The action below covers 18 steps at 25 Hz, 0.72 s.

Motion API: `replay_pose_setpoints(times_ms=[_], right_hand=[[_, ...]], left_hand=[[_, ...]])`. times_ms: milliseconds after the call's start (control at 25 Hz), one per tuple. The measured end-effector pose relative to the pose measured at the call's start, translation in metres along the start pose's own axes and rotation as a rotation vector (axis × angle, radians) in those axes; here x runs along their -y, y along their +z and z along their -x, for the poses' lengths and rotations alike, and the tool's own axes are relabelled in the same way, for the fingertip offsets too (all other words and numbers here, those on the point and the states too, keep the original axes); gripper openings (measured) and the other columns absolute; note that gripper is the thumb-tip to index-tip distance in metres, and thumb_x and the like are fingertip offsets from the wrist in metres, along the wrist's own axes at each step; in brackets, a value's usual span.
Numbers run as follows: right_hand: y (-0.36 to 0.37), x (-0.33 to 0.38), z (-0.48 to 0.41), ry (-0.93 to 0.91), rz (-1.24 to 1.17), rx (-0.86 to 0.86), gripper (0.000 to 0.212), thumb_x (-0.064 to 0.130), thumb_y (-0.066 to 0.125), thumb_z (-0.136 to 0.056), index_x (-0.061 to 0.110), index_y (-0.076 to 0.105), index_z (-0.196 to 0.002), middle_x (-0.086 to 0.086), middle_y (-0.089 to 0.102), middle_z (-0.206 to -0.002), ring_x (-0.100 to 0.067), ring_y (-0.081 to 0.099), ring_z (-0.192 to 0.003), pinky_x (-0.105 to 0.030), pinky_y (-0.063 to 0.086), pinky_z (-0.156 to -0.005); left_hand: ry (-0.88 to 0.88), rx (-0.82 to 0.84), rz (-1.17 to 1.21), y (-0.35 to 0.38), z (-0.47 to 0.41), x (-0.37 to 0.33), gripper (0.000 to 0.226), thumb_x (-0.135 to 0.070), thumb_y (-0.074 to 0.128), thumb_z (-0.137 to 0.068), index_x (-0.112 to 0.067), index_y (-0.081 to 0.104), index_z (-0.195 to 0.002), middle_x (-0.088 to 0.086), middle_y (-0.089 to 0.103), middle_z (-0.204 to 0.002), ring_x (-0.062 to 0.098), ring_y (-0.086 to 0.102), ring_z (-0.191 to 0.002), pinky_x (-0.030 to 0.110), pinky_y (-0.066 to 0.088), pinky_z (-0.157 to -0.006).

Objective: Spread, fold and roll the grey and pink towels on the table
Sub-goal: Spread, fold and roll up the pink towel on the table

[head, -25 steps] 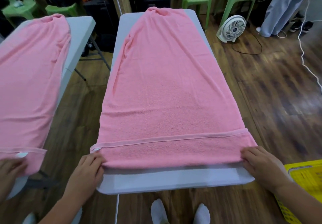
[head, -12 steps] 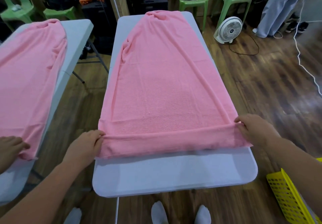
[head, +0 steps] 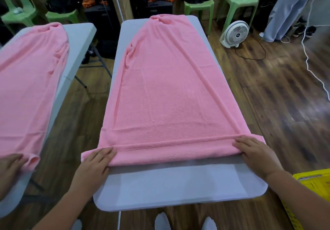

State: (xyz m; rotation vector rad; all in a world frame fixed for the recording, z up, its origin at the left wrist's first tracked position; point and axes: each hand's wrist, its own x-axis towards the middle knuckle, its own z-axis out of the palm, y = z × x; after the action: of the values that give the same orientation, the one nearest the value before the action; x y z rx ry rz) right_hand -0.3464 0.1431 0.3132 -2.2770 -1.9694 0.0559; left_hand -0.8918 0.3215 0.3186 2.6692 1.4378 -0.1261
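Observation:
A long pink towel (head: 166,90) lies spread lengthwise on the white table (head: 178,190), narrowing toward the far end. Its near end is turned over onto itself in a narrow band, with a hem line running across the top. My left hand (head: 94,163) rests on the left end of this band, fingers over the fold and thumb hidden. At the right end my right hand (head: 255,154) holds the band the same way. No grey towel is in view.
A second white table (head: 78,33) with a pink towel and a hand stands at the left, looking like a mirror image. A yellow basket (head: 314,185) sits at the lower right. A white fan (head: 235,33), cables, green chairs and a standing person are beyond.
Both hands lifted the towel's near edge, carried it away from me and laid it over. The near end now forms a turned-over band farther from the table's front edge.

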Motion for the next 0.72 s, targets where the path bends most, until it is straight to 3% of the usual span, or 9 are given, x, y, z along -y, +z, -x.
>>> replay_pose_setpoints(times_ms=[80,200,320,400,480,600,720], right_hand=[[-0.014,0.0,0.004,-0.018,-0.016,0.023,0.026,0.021,0.054,-0.078,0.023,0.075,-0.093,0.004,0.074,-0.098,-0.024,0.068,-0.093,-0.038,0.055,-0.08],[-0.047,0.007,0.005,0.136,-0.106,0.249,0.015,0.028,0.056,-0.077,0.036,0.068,-0.083,0.019,0.067,-0.081,-0.012,0.064,-0.081,-0.032,0.049,-0.064],[-0.062,-0.007,-0.03,0.278,-0.307,0.362,0.017,0.038,0.055,-0.072,0.045,0.066,-0.083,0.019,0.068,-0.08,-0.005,0.063,-0.078,-0.031,0.05,-0.068],[-0.059,-0.021,-0.06,0.331,-0.298,0.358,0.016,0.038,0.056,-0.075,0.043,0.066,-0.086,0.015,0.07,-0.085,-0.01,0.064,-0.083,-0.032,0.051,-0.07],[-0.052,-0.026,-0.076,0.324,-0.153,0.313,0.026,0.041,0.054,-0.076,0.038,0.067,-0.098,0.009,0.07,-0.095,-0.016,0.062,-0.089,-0.034,0.053,-0.076],[-0.037,-0.01,-0.069,0.012,-0.056,0.116,0.038,0.039,0.061,-0.076,0.027,0.067,-0.112,0.003,0.067,-0.111,-0.024,0.058,-0.105,-0.041,0.051,-0.09],[-0.016,0.019,-0.042,-0.206,0.014,0.244,0.06,0.048,0.057,-0.073,0.025,0.062,-0.128,0.005,0.059,-0.132,-0.02,0.053,-0.121,-0.042,0.049,-0.099]], left_hand=[[-0.012,-0.052,0.083,-0.002,0.002,0.0,0.047,-0.038,0.035,-0.092,-0.022,0.07,-0.12,-0.002,0.07,-0.122,0.021,0.064,-0.111,0.045,0.051,-0.097],[-0.091,-0.063,0.252,-0.019,0.009,-0.007,0.028,-0.032,0.041,-0.091,-0.035,0.068,-0.097,-0.014,0.072,-0.095,0.01,0.066,-0.086,0.034,0.055,-0.08],[-0.167,0.008,0.376,-0.042,-0.009,-0.006,0.02,-0.022,0.05,-0.098,-0.04,0.06,-0.096,-0.019,0.067,-0.085,0.002,0.062,-0.074,0.021,0.048,-0.066],[-0.174,0.003,0.337,-0.048,-0.039,-0.003,0.015,-0.022,0.053,-0.098,-0.033,0.062,-0.101,-0.013,0.068,-0.087,0.002,0.06,-0.073,0.019,0.044,-0.065],[-0.192,-0.084,0.24,-0.054,-0.065,-0.002,0.016,-0.027,0.052,-0.099,-0.026,0.065,-0.109,-0.004,0.071,-0.097,0.01,0.062,-0.079,0.025,0.047,-0.071],[-0.061,-0.241,0.007,-0.041,-0.071,-0.009,0.03,-0.029,0.045,-0.098,-0.021,0.065,-0.119,0.002,0.069,-0.117,0.024,0.063,-0.103,0.044,0.051,-0.091],[0.141,-0.015,-0.035,-0.018,-0.052,-0.026,0.057,-0.038,0.046,-0.087,-0.023,0.052,-0.141,-0.001,0.055,-0.142,0.023,0.054,-0.127,0.047,0.045,-0.105]])
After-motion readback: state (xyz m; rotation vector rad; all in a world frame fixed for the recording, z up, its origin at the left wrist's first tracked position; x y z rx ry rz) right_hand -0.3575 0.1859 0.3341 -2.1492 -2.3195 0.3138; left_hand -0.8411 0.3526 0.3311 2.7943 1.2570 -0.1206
